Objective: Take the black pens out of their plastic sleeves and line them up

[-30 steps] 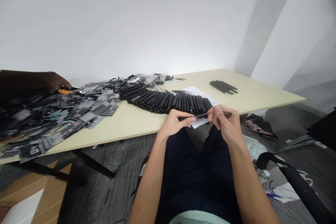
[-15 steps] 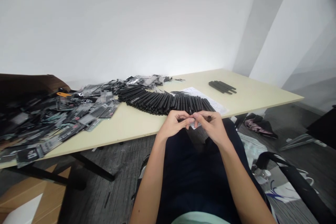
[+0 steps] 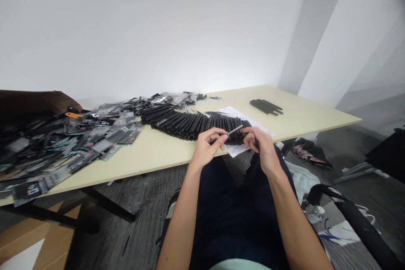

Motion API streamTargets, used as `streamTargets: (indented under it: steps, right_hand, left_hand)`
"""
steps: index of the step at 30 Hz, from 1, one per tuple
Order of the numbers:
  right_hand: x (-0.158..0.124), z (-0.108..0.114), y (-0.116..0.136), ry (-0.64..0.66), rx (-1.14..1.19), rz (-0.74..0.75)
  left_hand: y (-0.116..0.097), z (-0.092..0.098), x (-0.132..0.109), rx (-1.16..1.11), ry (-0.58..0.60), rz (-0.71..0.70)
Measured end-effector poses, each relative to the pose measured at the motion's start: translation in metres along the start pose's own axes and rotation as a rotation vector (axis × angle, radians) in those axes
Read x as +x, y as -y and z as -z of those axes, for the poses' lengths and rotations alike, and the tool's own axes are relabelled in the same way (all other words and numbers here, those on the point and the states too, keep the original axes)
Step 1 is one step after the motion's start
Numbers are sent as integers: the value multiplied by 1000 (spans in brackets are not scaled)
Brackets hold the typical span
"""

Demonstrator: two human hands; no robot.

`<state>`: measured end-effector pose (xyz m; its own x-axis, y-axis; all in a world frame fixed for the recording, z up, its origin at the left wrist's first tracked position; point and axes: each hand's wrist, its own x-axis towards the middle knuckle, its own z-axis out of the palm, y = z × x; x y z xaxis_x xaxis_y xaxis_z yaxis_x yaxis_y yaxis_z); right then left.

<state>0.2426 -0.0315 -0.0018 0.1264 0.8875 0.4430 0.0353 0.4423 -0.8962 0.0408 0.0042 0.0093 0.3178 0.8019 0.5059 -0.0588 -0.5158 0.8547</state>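
Note:
My left hand [image 3: 207,143] is closed on a thin greyish stick [image 3: 236,130] by one end, pinched between thumb and fingers. The stick slants up to the right, over a row of black sticks. At its far end is my right hand [image 3: 260,143], index finger reaching toward the tip and the other fingers loosely curled. Whether that finger touches the stick I cannot tell. A long, curved row of black pen-like sticks [image 3: 183,124] lies side by side just beyond my hands. Under its right end is a white printed sheet [image 3: 236,150].
Plastic packets [image 3: 95,130] with dark labels heap up on the left of the pale yellow table [image 3: 316,109]. Several black sticks [image 3: 266,106] lie apart at the right. A cardboard box [image 3: 57,240] stands on the floor at lower left, and a black chair arm [image 3: 357,219] at lower right.
My hands were together at the fingertips and have moved apart. The stick now shows between them, held by my left hand. The view has shifted slightly.

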Motion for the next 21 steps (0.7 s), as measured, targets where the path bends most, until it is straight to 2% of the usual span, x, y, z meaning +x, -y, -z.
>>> streamTargets:
  steps: [2,5,10,16,21]
  right_hand:
    - [2,3,-6,-18,47,4]
    - [2,7,-8,-25,-9,14]
    - [-2,14,7,116,-257,123]
    - [-4,20,18,39,-338,163]
    - [-4,24,20,95,-435,250]
  left_hand:
    - [2,0,0,-18,-8,-7]
    - [3,0,1,-25,2,-5]
    - [2,1,0,18,43,30]
    - [0,0,-1,49,76,70]
    - [-4,-1,0,67,85,82]
